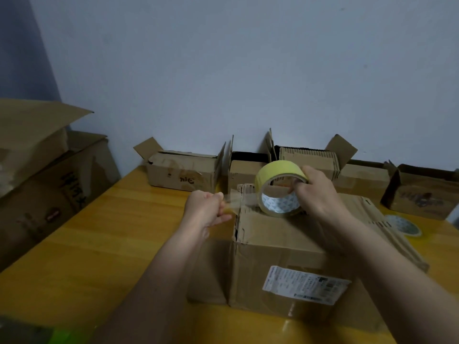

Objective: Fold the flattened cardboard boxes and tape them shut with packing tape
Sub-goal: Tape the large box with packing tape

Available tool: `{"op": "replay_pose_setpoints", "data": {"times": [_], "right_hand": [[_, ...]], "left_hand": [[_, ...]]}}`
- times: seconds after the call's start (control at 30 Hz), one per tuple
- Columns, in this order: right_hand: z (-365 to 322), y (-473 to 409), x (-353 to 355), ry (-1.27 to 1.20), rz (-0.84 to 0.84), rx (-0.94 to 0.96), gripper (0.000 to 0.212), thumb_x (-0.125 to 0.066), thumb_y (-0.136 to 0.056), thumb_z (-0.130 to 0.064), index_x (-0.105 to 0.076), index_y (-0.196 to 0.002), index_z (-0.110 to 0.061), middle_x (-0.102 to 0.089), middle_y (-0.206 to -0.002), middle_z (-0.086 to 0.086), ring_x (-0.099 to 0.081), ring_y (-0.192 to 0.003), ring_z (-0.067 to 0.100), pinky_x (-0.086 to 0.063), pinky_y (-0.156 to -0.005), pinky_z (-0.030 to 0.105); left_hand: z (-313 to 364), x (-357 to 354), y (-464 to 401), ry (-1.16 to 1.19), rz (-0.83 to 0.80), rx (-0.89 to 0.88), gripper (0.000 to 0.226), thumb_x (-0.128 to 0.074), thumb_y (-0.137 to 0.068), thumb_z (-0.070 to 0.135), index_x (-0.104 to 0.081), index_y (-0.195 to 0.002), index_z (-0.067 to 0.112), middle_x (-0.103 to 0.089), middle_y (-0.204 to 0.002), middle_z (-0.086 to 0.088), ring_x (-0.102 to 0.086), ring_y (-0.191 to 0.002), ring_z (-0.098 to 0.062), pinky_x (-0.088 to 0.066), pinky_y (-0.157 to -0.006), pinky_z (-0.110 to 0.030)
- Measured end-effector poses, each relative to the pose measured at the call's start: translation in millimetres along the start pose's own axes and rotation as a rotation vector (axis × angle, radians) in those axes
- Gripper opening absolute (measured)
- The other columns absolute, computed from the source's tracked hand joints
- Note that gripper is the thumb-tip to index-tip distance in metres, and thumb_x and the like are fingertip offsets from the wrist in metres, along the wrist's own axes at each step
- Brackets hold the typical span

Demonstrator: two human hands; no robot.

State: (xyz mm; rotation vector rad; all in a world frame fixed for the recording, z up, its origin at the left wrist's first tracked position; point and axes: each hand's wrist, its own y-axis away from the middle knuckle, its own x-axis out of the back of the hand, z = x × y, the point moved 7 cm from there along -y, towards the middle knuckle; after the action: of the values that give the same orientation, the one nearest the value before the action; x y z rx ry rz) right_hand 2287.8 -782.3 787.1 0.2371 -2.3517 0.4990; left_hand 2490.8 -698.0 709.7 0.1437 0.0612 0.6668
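Note:
A brown cardboard box [280,247] with a white shipping label on its front stands on the yellow wooden table [104,239]. My right hand [320,192] grips a roll of packing tape [278,189] over the box's top, with fingers hooked through its core. My left hand [208,209] pinches the free end of the clear tape strip [238,199], which stretches from the roll out past the box's left edge.
Several open cardboard boxes [183,170] line the wall at the back of the table. A second tape roll [403,225] lies on the table at the right. Large cardboard boxes [49,180] are stacked off the table's left side.

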Motion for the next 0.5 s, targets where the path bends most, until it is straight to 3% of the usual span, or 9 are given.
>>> {"op": "replay_pose_setpoints", "data": {"times": [0.13,0.33,0.5], "right_hand": [[-2,5,-6,0.043,0.008,0.000,0.012,-0.040,-0.092,-0.004,-0.051,-0.096,-0.006,-0.057,-0.096,0.011,-0.053,-0.090,0.029,-0.048,-0.080,0.049],[-9,4,-8,0.123,0.003,0.033,0.007,-0.042,-0.092,-0.004,-0.048,-0.093,-0.009,-0.054,-0.092,0.008,-0.052,-0.089,0.028,-0.047,-0.077,0.045],[-12,4,-15,0.162,-0.027,0.049,0.008,-0.043,-0.094,-0.007,-0.049,-0.099,-0.009,-0.055,-0.097,0.009,-0.053,-0.090,0.027,-0.049,-0.081,0.049]], "left_hand": [[-5,0,-7,-0.027,0.007,-0.005,0.028,-0.052,-0.098,0.010,-0.053,-0.071,0.004,-0.048,-0.066,-0.005,-0.053,-0.052,-0.010,-0.059,-0.062,-0.028],[-11,1,-12,-0.046,-0.013,-0.018,0.024,-0.049,-0.100,0.013,-0.052,-0.077,0.007,-0.048,-0.073,-0.002,-0.053,-0.046,-0.006,-0.060,-0.069,-0.031],[-29,1,-16,-0.103,0.020,-0.010,0.014,-0.046,-0.101,0.018,-0.051,-0.096,0.006,-0.047,-0.081,-0.004,-0.048,-0.063,-0.011,-0.043,-0.041,-0.012]]}}
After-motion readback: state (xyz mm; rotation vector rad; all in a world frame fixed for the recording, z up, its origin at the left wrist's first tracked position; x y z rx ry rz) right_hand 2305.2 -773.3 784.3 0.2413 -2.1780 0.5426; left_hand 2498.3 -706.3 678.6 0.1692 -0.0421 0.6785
